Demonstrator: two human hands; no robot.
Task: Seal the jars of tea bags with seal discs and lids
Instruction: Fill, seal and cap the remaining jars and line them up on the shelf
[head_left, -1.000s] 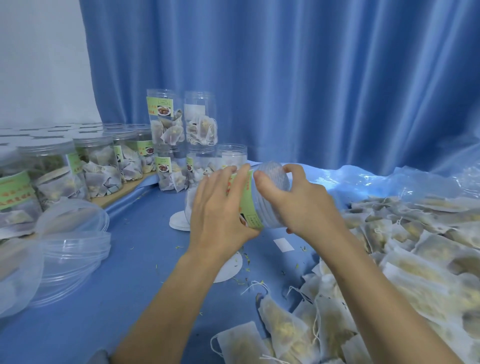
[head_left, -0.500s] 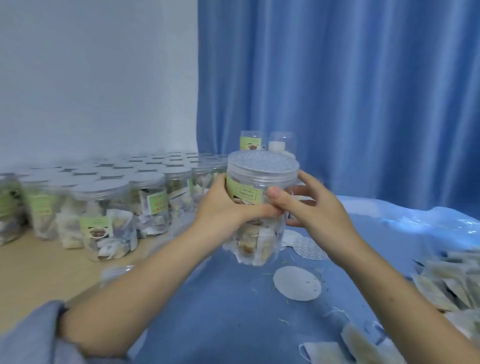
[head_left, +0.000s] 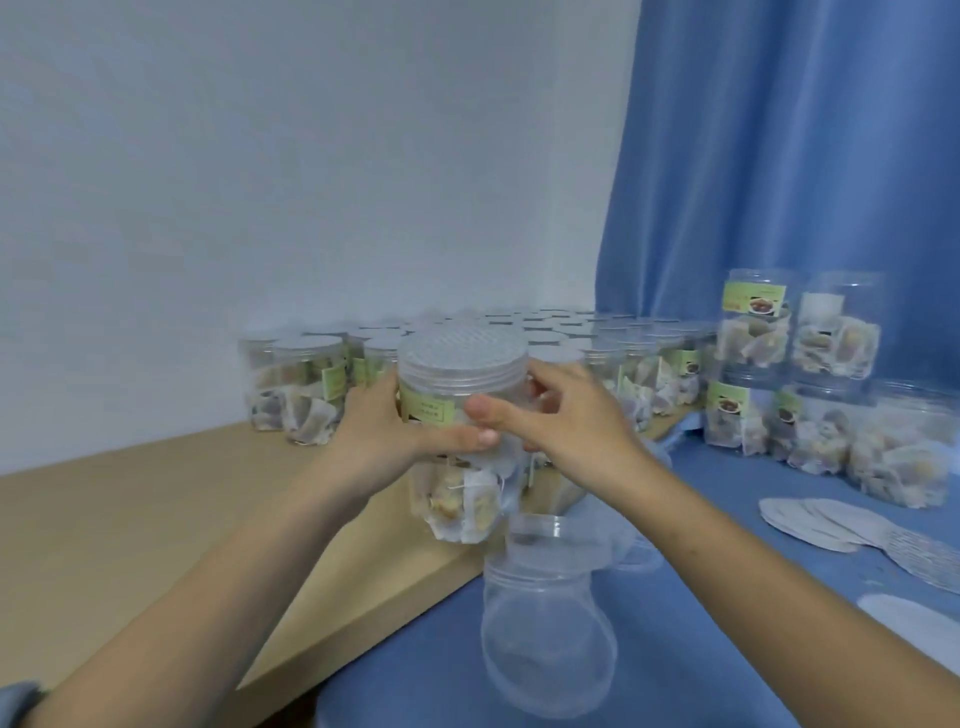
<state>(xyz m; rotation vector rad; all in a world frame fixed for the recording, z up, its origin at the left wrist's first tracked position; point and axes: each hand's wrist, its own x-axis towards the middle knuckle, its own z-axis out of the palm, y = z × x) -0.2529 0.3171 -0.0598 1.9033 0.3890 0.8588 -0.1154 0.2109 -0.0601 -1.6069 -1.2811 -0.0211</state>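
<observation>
I hold a clear plastic jar (head_left: 462, 488) of tea bags upright in the air, over the edge of the wooden board. It carries a ribbed clear lid (head_left: 462, 358) with a dotted seal disc under it and a green label. My left hand (head_left: 384, 431) grips the jar's left side, thumb across the label. My right hand (head_left: 566, 426) grips the right side, its thumb meeting the left thumb at the front. White seal discs (head_left: 810, 519) lie fanned out on the blue cloth to the right.
Several lidded jars (head_left: 306, 395) stand in rows on the wooden board (head_left: 104, 545) at the back. Open jars of tea bags (head_left: 753, 332) are stacked at the right before a blue curtain. A stack of clear lids (head_left: 550, 623) lies on the blue cloth (head_left: 701, 675) below my hands.
The jar went from lying tilted to upright, and I carried it left toward the rows of lidded jars. The view swung left; the loose tea bags left the frame.
</observation>
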